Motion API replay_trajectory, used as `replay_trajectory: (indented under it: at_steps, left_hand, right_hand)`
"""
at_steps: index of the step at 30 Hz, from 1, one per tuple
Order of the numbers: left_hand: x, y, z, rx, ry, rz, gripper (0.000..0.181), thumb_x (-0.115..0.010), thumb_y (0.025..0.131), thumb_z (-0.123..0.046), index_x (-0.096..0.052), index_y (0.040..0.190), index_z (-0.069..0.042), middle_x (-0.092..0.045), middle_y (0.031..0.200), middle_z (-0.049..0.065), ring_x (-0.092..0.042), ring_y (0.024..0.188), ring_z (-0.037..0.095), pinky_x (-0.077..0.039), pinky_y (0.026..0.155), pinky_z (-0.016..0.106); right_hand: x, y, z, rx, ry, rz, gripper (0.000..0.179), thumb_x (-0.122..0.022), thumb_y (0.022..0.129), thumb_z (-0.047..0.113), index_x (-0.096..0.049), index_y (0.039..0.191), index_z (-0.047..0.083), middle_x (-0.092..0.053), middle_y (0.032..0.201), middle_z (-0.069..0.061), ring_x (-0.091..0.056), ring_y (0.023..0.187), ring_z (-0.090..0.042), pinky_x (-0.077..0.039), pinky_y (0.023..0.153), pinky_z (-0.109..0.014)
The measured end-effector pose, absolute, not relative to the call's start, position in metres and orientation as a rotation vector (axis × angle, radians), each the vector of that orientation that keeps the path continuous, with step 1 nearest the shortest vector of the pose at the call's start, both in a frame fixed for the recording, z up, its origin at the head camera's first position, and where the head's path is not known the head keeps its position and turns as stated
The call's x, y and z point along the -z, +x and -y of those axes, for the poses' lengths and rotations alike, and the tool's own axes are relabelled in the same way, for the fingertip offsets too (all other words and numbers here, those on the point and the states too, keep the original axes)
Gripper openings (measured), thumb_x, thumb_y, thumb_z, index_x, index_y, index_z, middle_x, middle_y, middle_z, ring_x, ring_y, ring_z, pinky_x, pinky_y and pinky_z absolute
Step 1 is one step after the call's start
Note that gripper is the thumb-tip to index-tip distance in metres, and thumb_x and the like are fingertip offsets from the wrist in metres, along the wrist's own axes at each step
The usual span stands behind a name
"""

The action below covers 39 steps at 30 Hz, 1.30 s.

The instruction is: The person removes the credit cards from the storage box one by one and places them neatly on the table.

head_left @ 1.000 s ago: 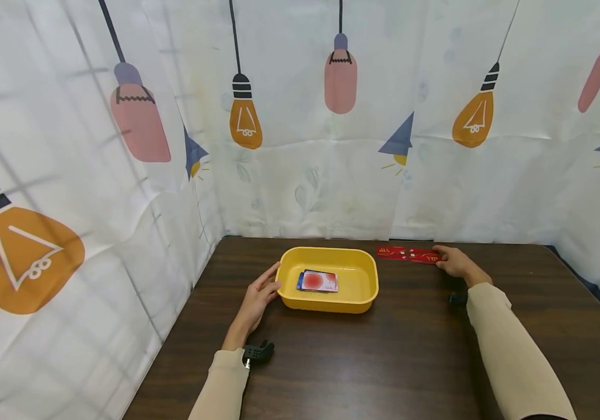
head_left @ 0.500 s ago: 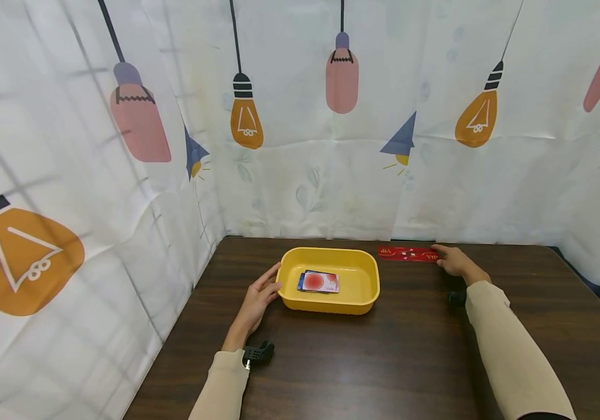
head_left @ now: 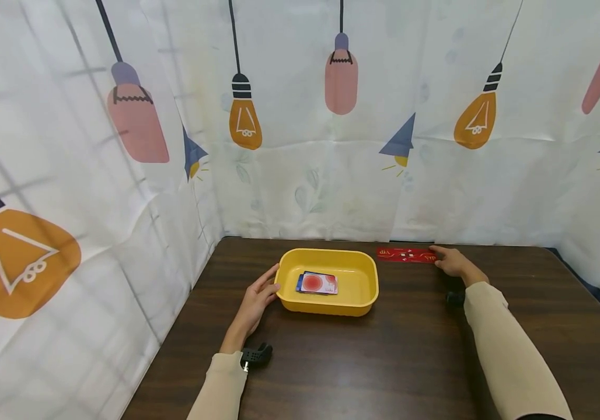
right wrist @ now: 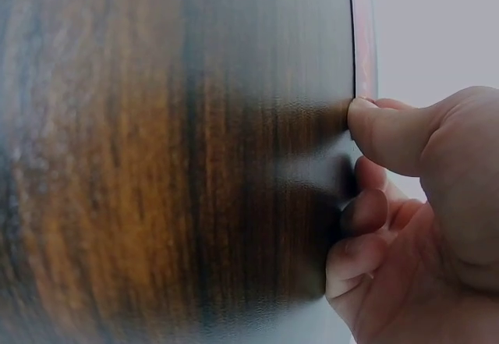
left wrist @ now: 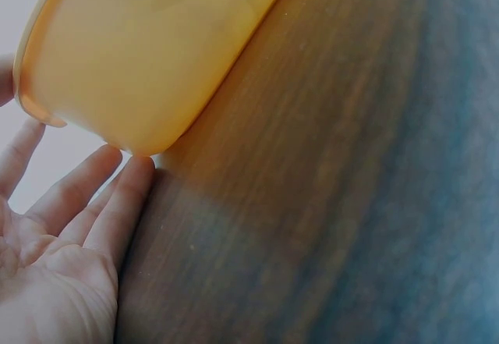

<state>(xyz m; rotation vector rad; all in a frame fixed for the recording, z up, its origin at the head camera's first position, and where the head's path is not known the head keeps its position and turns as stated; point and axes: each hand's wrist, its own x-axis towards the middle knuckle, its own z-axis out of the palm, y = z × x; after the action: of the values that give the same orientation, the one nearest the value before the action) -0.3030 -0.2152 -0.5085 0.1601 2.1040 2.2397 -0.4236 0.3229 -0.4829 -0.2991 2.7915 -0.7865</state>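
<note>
Right of centre, a right hand is touching 2 red cards at their right end — pinching or not, we cannot tell. Alignment is seemingly underway, lifting likely needing an edge grip. The left hand — fingers apart — is resting against a yellow tray.

The tray looks glossy plastic, the table sheeny wood-grain, the backdrop creased cloth.

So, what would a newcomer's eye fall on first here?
Probably the bright yellow rectangular tray holding flat printed cards on the dark brown wood-grain table, the left hand touching its left end. Then come two flat red cards near the table's far edge, the right hand at their right end. Behind hangs a white lamp-print sheet.
</note>
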Motion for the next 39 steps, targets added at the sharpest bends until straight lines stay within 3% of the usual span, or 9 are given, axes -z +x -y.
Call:
replay_trajectory:
  at_steps: [2, 7, 11, 14, 23, 28, 34, 36, 39]
  left_hand:
    - [0.508, -0.303, 0.215, -2.244, 0.161, -2.1, 0.053, -0.06, 0.104, -0.018, -0.047, 0.155, -0.024, -0.048, 0.157, 0.012, -0.049, 0.142, 0.031, -0.054, 0.1, 0.023]
    - [0.508, -0.304, 0.215, -2.248, 0.166, -2.1, 0.053, -0.06, 0.104, -0.017, -0.047, 0.155, -0.024, -0.049, 0.157, 0.011, -0.049, 0.142, 0.03, -0.054, 0.1, 0.023]
    - [0.507, -0.304, 0.213, -2.247, 0.164, -2.103, 0.053, -0.059, 0.104, -0.016, -0.048, 0.155, -0.023, -0.049, 0.157, 0.011, -0.049, 0.142, 0.03, -0.053, 0.1, 0.023]
    - [0.506, -0.304, 0.212, -2.246, 0.158, -2.115, 0.052, -0.059, 0.104, -0.016, -0.048, 0.154, -0.023, -0.05, 0.156, 0.013, -0.049, 0.141, 0.031, -0.053, 0.098, 0.022]
    - [0.504, -0.303, 0.213, -2.246, 0.16, -2.115, 0.053, -0.06, 0.103, -0.016, -0.048, 0.154, -0.023, -0.05, 0.156, 0.012, -0.049, 0.142, 0.031, -0.053, 0.098, 0.021]
    - [0.505, -0.304, 0.214, -2.241, 0.161, -2.118, 0.053, -0.06, 0.103, -0.016, -0.048, 0.155, -0.022, -0.05, 0.156, 0.014, -0.05, 0.141, 0.032, -0.053, 0.098, 0.021]
    - [0.506, -0.303, 0.214, -2.231, 0.15, -2.13, 0.053, -0.06, 0.103, -0.017, -0.048, 0.154, -0.023, -0.05, 0.156, 0.014, -0.05, 0.141, 0.031, -0.053, 0.102, 0.025]
    - [0.507, -0.302, 0.214, -2.225, 0.149, -2.133, 0.053, -0.06, 0.103, -0.018, -0.048, 0.155, -0.024, -0.05, 0.156, 0.014, -0.05, 0.141, 0.031, -0.053, 0.104, 0.028]
    - [0.507, -0.302, 0.214, -2.225, 0.142, -2.135, 0.053, -0.06, 0.103, -0.018, -0.048, 0.154, -0.024, -0.05, 0.155, 0.013, -0.051, 0.141, 0.031, -0.052, 0.106, 0.031]
  right_hand:
    - [0.483, -0.425, -0.326, 0.815, -0.313, -2.778, 0.06, -0.051, 0.103, 0.01, -0.028, 0.155, -0.009, -0.048, 0.131, -0.044, -0.035, 0.053, -0.01, -0.039, 0.057, -0.031]
    - [0.481, -0.425, -0.33, 0.814, -0.371, -2.781, 0.061, -0.054, 0.103, 0.015, -0.032, 0.156, -0.005, -0.048, 0.13, -0.047, -0.036, 0.053, -0.009, -0.039, 0.059, -0.031]
    - [0.479, -0.423, -0.327, 0.817, -0.309, -2.775, 0.061, -0.051, 0.102, 0.009, -0.028, 0.155, -0.01, -0.062, 0.097, -0.034, -0.032, 0.051, -0.01, -0.038, 0.057, -0.032]
    - [0.48, -0.423, -0.324, 0.797, -0.284, -2.781, 0.06, -0.048, 0.102, 0.007, -0.026, 0.155, -0.011, -0.057, 0.076, -0.013, -0.03, 0.05, -0.009, -0.036, 0.056, -0.031]
    - [0.479, -0.423, -0.325, 0.77, -0.283, -2.802, 0.058, -0.046, 0.103, 0.007, -0.026, 0.155, -0.011, -0.039, 0.065, 0.0, -0.03, 0.052, -0.01, -0.034, 0.057, -0.029]
    - [0.479, -0.421, -0.323, 0.775, -0.289, -2.806, 0.059, -0.047, 0.103, 0.008, -0.027, 0.155, -0.011, -0.047, 0.069, -0.006, -0.031, 0.052, -0.01, -0.035, 0.058, -0.03]
    - [0.482, -0.421, -0.323, 0.801, -0.296, -2.795, 0.059, -0.047, 0.104, 0.009, -0.025, 0.155, -0.012, -0.035, 0.06, 0.004, -0.033, 0.053, -0.011, -0.035, 0.058, -0.03]
    - [0.481, -0.418, -0.323, 0.808, -0.295, -2.792, 0.059, -0.048, 0.105, 0.009, -0.024, 0.155, -0.011, -0.049, 0.068, -0.008, -0.044, 0.057, -0.02, -0.043, 0.063, -0.035]
    - [0.478, -0.411, -0.324, 0.9, -0.258, -2.765, 0.062, -0.047, 0.107, 0.012, -0.02, 0.158, -0.009, -0.058, 0.106, -0.037, -0.06, 0.088, -0.046, -0.053, 0.082, -0.055]
